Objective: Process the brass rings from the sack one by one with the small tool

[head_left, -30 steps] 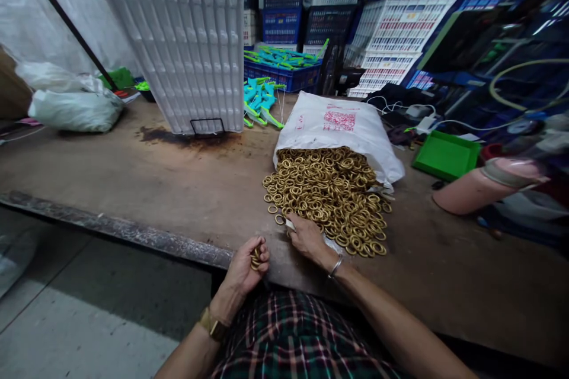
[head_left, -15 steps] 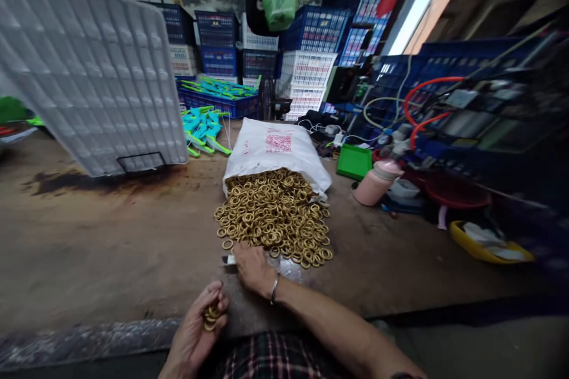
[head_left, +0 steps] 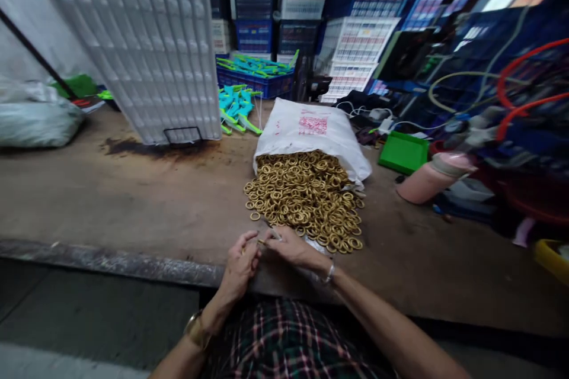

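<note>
A heap of gold-coloured rings (head_left: pixel 306 195) spills from the mouth of a white woven sack (head_left: pixel 306 124) onto the table. My left hand (head_left: pixel 242 260) is closed in front of the heap, and a bit of gold shows between its curled fingers. Close beside it, my right hand (head_left: pixel 291 246) grips what looks like a small knife (head_left: pixel 274 233) with a pale handle and a dark tip pointing up and away. One ring (head_left: pixel 261 241) shows at the right fingertips, between both hands. Clear plastic (head_left: pixel 315 244) lies partly under the heap's near edge.
A ribbed translucent panel (head_left: pixel 155 59) stands on the left of the wooden table (head_left: pixel 155 201). To the right are a green tray (head_left: pixel 403 152) and a pink bottle (head_left: pixel 433 177). Turquoise-and-green plastic parts (head_left: pixel 237 108) lie behind, before stacked crates (head_left: pixel 253 35).
My right hand has drawn back from the heap's edge to my left hand, a ring at its fingertips. My left hand has risen and turned. The view has swung left and down.
</note>
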Tool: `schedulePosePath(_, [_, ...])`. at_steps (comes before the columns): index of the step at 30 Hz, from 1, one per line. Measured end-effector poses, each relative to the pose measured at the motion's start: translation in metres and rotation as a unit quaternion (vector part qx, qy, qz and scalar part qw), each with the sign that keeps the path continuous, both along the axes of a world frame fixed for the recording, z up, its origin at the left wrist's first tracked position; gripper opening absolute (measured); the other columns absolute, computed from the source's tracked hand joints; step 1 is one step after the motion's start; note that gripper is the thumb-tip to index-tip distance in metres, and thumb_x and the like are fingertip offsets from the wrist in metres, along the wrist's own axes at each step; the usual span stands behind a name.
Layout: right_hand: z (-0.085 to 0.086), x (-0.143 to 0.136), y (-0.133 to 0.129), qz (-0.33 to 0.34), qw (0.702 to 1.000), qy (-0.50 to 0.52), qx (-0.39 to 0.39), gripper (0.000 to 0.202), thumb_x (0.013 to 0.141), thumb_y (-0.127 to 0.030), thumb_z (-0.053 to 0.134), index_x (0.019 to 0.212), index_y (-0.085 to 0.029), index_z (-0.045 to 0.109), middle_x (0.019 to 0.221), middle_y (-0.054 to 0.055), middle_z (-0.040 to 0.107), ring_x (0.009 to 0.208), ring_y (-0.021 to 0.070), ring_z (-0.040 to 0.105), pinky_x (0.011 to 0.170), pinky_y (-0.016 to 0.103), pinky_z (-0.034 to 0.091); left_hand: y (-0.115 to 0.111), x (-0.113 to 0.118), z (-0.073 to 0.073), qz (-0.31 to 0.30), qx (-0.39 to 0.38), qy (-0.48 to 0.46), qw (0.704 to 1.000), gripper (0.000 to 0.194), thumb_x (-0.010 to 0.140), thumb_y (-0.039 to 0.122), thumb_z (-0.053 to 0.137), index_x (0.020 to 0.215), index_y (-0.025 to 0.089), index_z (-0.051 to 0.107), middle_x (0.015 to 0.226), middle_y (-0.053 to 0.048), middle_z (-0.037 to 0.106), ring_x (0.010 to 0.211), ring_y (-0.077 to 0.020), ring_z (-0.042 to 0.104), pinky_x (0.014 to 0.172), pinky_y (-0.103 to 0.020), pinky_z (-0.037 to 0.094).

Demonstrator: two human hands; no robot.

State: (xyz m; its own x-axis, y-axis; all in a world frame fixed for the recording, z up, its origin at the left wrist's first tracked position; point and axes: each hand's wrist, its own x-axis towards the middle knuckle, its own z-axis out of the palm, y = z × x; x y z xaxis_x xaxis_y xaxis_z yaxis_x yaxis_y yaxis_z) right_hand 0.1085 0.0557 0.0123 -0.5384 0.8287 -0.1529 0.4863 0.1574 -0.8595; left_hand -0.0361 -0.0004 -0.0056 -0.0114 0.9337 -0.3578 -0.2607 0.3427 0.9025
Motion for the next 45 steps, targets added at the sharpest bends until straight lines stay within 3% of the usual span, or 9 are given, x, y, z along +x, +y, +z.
schedulePosePath(6, [-0.005, 0.014, -0.014, -0.035, 0.984, 0.112, -0.131, 0.017, 0.075, -0.033, 0.048, 0.069, -0.017, 0.049, 0.054, -0.008, 0.036, 0.048, 0.0057, 0.030, 0.045, 0.018, 0.023, -0.007, 0.011, 0.007, -0.015, 0.004, 0.030, 0.999, 0.033, 0.069, 0.046, 0.059, 0.076, 0.015, 0.053, 0.052, 0.006, 0.044, 0.040, -0.0034, 0.032, 0.038, -0.016, 0.022])
schedulePosePath(15, [-0.024, 0.012, -0.023, -0.079, 0.973, 0.114, -0.183, 0.033, 0.082, -0.046, 0.040, 0.064, -0.018, 0.043, 0.049, -0.007, 0.038, 0.039, 0.0049, 0.029, 0.037, 0.018, 0.020, -0.016, 0.015, 0.005, -0.034, 0.044, 0.104, 0.993, 0.031, 0.073, 0.046, 0.057, 0.075, 0.015, 0.054, 0.053, 0.006, 0.044, 0.043, -0.0045, 0.034, 0.040, -0.017, 0.025])
schedulePosePath(22, [-0.020, 0.016, -0.023, -0.091, 0.986, 0.106, -0.087, 0.028, 0.078, -0.039, 0.045, 0.061, -0.018, 0.042, 0.051, -0.007, 0.038, 0.048, 0.0061, 0.032, 0.045, 0.018, 0.025, -0.019, 0.027, 0.011, -0.066, -0.037, -0.025, 0.997, 0.034, 0.069, 0.048, 0.060, 0.076, 0.016, 0.049, 0.056, 0.005, 0.048, 0.039, -0.0031, 0.034, 0.035, -0.015, 0.020])
schedulePosePath(28, [-0.017, 0.019, -0.025, -0.109, 0.991, 0.078, -0.026, 0.025, 0.081, -0.034, 0.040, 0.062, -0.018, 0.044, 0.054, -0.005, 0.043, 0.052, 0.0084, 0.037, 0.050, 0.020, 0.029, -0.022, 0.030, 0.012, -0.065, -0.024, -0.067, 0.995, 0.033, 0.070, 0.046, 0.061, 0.073, 0.016, 0.046, 0.056, 0.006, 0.047, 0.039, -0.0024, 0.034, 0.035, -0.014, 0.020])
schedulePosePath(31, [-0.015, 0.024, -0.027, -0.119, 0.991, 0.016, 0.062, 0.021, 0.081, -0.027, 0.037, 0.064, -0.018, 0.046, 0.057, -0.003, 0.045, 0.054, 0.0096, 0.038, 0.052, 0.021, 0.028, -0.023, 0.031, 0.014, -0.056, -0.011, -0.054, 0.997, 0.033, 0.071, 0.046, 0.060, 0.073, 0.016, 0.046, 0.056, 0.006, 0.045, 0.038, -0.0021, 0.033, 0.035, -0.014, 0.020])
schedulePosePath(36, [-0.015, 0.031, -0.038, -0.003, 0.977, -0.116, 0.179, 0.015, 0.070, -0.010, 0.040, 0.076, -0.018, 0.052, 0.062, -0.001, 0.051, 0.056, 0.0111, 0.040, 0.055, 0.023, 0.025, -0.024, 0.032, 0.012, -0.059, 0.015, -0.007, 0.998, 0.032, 0.074, 0.047, 0.056, 0.076, 0.016, 0.047, 0.057, 0.005, 0.049, 0.038, -0.0024, 0.032, 0.035, -0.015, 0.022])
schedulePosePath(40, [-0.013, 0.029, -0.042, 0.024, 0.965, -0.173, 0.198, 0.022, 0.068, -0.009, 0.039, 0.082, -0.018, 0.053, 0.068, 0.002, 0.057, 0.059, 0.0126, 0.044, 0.055, 0.024, 0.023, -0.025, 0.033, 0.011, -0.055, 0.026, 0.008, 0.998, 0.035, 0.072, 0.051, 0.057, 0.076, 0.017, 0.047, 0.059, 0.005, 0.050, 0.039, -0.0029, 0.032, 0.036, -0.016, 0.021])
schedulePosePath(45, [-0.011, 0.028, -0.041, 0.029, 0.961, -0.192, 0.199, 0.027, 0.068, -0.009, 0.038, 0.087, -0.017, 0.054, 0.072, 0.004, 0.060, 0.062, 0.0136, 0.047, 0.056, 0.025, 0.023, -0.026, 0.033, 0.014, -0.068, 0.033, 0.047, 0.996, 0.035, 0.075, 0.051, 0.053, 0.074, 0.017, 0.047, 0.046, 0.008, 0.038, 0.038, -0.0042, 0.028, 0.038, -0.017, 0.020])
